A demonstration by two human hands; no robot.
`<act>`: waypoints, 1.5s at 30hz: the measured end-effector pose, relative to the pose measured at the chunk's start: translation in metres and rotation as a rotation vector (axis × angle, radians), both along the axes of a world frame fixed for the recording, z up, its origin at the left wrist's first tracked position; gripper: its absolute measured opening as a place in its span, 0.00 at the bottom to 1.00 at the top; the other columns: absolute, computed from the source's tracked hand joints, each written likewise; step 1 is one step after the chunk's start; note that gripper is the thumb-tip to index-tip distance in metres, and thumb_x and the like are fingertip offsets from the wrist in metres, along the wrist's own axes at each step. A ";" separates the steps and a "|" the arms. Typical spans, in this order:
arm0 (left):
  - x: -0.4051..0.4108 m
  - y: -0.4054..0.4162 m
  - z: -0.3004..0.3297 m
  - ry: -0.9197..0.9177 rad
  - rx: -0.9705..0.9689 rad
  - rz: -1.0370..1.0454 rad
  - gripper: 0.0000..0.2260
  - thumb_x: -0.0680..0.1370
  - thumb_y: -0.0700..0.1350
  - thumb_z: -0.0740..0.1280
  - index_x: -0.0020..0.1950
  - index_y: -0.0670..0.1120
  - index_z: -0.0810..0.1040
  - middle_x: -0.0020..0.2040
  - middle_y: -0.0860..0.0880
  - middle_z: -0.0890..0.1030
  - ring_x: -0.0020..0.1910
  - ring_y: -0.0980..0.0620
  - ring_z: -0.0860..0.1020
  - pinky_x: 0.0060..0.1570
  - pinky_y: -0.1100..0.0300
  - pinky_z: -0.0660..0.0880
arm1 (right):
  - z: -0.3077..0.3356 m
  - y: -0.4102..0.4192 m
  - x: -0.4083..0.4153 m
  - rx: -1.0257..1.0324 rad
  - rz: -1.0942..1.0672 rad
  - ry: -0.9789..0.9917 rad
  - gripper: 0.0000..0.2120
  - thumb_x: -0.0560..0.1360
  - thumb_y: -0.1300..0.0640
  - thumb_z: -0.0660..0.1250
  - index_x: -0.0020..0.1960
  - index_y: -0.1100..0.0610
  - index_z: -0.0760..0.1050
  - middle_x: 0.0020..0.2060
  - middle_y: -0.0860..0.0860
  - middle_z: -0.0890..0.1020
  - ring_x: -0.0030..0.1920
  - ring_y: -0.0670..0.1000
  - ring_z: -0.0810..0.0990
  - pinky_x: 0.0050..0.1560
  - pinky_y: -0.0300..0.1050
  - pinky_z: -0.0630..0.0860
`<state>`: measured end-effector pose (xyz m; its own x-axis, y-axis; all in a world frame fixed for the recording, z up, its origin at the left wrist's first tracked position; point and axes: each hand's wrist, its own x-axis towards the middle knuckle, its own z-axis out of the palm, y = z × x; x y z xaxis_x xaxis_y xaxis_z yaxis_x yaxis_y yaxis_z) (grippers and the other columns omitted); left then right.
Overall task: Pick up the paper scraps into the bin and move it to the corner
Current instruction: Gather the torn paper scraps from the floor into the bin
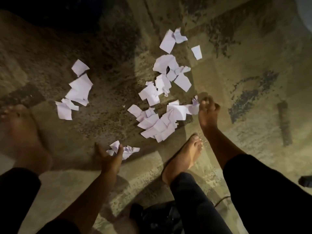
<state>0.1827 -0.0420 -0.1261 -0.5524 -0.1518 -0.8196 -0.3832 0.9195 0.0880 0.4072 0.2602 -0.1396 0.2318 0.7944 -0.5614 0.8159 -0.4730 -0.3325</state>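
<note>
Left hand [110,157] curled around a few crumpled scraps [125,150] low on the floor [244,68], fingers half closed, paper poking out between thumb and fingers. Right hand [208,110] pinching the edge of a sheet [184,109] at the rim of the big pile [157,122], fingertips closed on it. Beyond the hands, more paper scattered: a middle cluster [164,76], a flat piece [168,41] and a small one [196,52] farther off, and a separate group to the left [77,90]. Bare feet planted either side, one [183,158] just below the pile. No bin clearly in view; a pale curved edge at the top right corner too cropped to tell. Probably featherweight stuff, limp where flat, springy where crumpled, easily blown or dropped from a loose fist. Flat pieces likely cling to the rough floor, so best lifted by a raised corner or torn edge, or swept together and scooped as a bunch; crumpled ones easy to grab whole. No risk of breakage, only of strays slipping out, so a full closed fist advisable before carrying
</note>
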 end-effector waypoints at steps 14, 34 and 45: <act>0.040 0.063 -0.028 -0.098 0.146 0.501 0.50 0.62 0.75 0.69 0.81 0.63 0.58 0.83 0.47 0.63 0.74 0.37 0.74 0.44 0.44 0.86 | -0.023 -0.076 -0.043 -0.025 0.481 -0.093 0.33 0.82 0.33 0.58 0.81 0.50 0.66 0.81 0.61 0.63 0.79 0.70 0.62 0.73 0.67 0.70; 0.035 0.095 -0.021 -0.245 0.560 0.000 0.27 0.80 0.65 0.64 0.79 0.63 0.70 0.68 0.62 0.78 0.66 0.65 0.76 0.67 0.57 0.76 | -0.019 -0.152 -0.088 -0.154 0.358 0.321 0.45 0.69 0.30 0.73 0.79 0.48 0.65 0.70 0.57 0.66 0.73 0.62 0.70 0.67 0.55 0.76; 0.017 0.079 0.005 -0.430 0.583 0.243 0.33 0.76 0.73 0.64 0.77 0.57 0.74 0.72 0.50 0.81 0.73 0.49 0.79 0.75 0.42 0.74 | 0.002 -0.165 -0.099 -0.205 0.333 0.460 0.37 0.72 0.51 0.84 0.78 0.49 0.73 0.68 0.55 0.69 0.64 0.41 0.68 0.65 0.42 0.72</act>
